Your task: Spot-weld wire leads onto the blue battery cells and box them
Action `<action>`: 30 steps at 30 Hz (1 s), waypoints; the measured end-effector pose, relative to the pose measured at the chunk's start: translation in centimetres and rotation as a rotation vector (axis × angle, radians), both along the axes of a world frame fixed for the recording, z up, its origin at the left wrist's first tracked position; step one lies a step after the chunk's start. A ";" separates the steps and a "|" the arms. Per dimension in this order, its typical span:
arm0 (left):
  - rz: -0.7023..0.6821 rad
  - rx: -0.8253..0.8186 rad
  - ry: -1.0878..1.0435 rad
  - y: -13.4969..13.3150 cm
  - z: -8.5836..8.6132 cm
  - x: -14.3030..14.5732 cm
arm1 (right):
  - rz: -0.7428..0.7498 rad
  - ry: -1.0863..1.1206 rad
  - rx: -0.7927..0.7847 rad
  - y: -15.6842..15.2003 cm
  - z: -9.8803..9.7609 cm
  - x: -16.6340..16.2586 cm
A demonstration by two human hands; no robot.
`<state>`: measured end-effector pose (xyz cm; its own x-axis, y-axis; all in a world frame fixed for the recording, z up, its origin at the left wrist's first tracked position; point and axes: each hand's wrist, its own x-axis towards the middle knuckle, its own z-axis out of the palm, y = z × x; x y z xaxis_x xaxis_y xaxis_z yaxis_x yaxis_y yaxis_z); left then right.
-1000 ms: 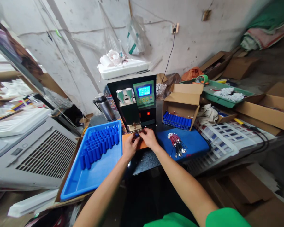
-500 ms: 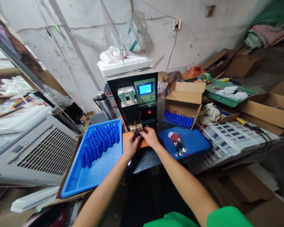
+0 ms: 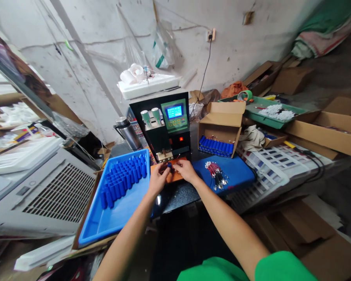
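Note:
My left hand point(image 3: 158, 176) is closed round a blue cylindrical battery cell point(image 3: 170, 166), held over the orange pad in front of a spot welding machine point(image 3: 175, 132). My right hand point(image 3: 185, 170) pinches close against the cell's other side; a thin wire lead with a pale tip point(image 3: 179, 156) pokes up by its fingers, its far end hidden. The welder's electrode tips point(image 3: 164, 153) are just behind and above the cell. Left of my hands, a blue tray point(image 3: 125, 208) holds many upright blue cells point(image 3: 124, 177). A bundle of red and black leads point(image 3: 217, 175) lies to the right.
Behind the leads, an open cardboard box point(image 3: 220, 121) contains rows of blue cells. A steel flask point(image 3: 128, 132) stands left of the welder. Farther right are a green tray point(image 3: 269, 113) with white pieces and a white plastic grid point(image 3: 263, 166).
My hands have drawn back slightly from the electrode tips, and the blue cell now shows more plainly between them. The whole view has shifted a little.

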<state>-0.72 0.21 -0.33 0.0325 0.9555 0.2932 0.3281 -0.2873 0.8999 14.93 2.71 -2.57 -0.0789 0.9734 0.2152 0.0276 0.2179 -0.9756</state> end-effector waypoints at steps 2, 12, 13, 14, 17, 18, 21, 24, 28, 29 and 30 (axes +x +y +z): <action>0.041 -0.016 0.056 -0.3 0.4 -1.0 | 0.012 0.046 -0.028 -0.1 0.3 0.1; -0.042 0.007 0.424 -2.1 0.5 -2.4 | 0.046 0.203 -0.128 -0.3 0.7 0.2; -0.046 -0.001 0.411 -2.1 0.5 -2.3 | 0.053 0.199 -0.116 -0.4 0.7 0.3; -0.050 -0.007 0.396 -2.1 0.4 -2.1 | 0.065 0.185 -0.098 -0.6 0.8 0.4; -0.049 -0.008 0.381 -2.1 0.4 -1.6 | 0.134 0.110 -0.011 -1.1 0.9 0.6; -0.044 0.001 0.394 -2.0 0.6 -1.4 | 0.158 0.087 0.017 -1.3 0.9 0.6; -0.044 0.057 0.440 -1.8 1.0 -0.6 | 0.187 0.053 0.068 -1.7 0.6 0.5; -0.049 0.103 0.454 -2.0 1.3 -0.2 | 0.174 0.058 0.082 -1.7 0.4 0.4; -0.007 0.215 0.482 -2.5 1.3 -0.5 | 0.108 0.155 0.034 -1.5 0.8 0.6; -0.026 0.230 0.485 -2.6 1.2 -0.6 | 0.099 0.200 0.000 -1.5 0.9 0.7; -0.064 0.227 0.482 -2.6 1.1 -0.7 | 0.097 0.251 -0.040 -1.5 1.1 0.8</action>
<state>-1.44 -2.35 0.75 0.2711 0.8616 0.4292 0.6644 -0.4901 0.5642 15.71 1.25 -1.51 -0.1211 0.9721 0.2011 -0.2349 0.1688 -0.9573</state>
